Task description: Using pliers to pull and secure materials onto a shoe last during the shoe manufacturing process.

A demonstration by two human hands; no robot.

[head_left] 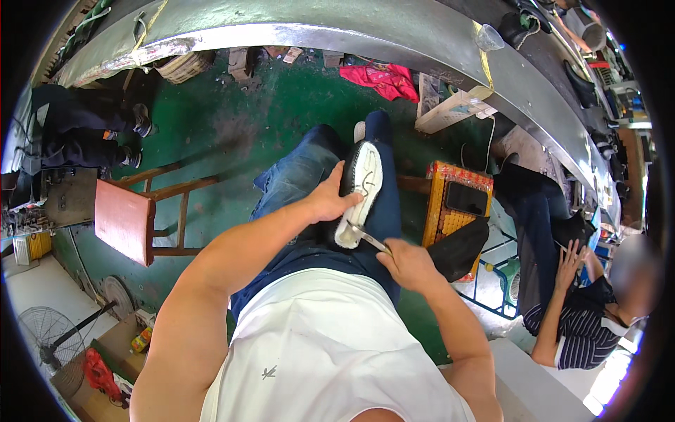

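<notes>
Across my lap lies a shoe upper, its pale underside turned up, with a dark rim and a thin dark cord zigzagging over it. My left hand grips its left side, the thumb pressed on the pale face. In my closed right hand is a slim metal hand tool; its exact kind is hard to make out. The tool's tip touches or nearly touches the shoe's near end. My fingers hide part of the tool's handle and of the shoe's left edge.
To my right stands a small stool bearing a phone and a dark cloth-like item. A wooden stool is at left. A metal-edged bench spans the far side. A co-worker sits at right; a fan stands lower left.
</notes>
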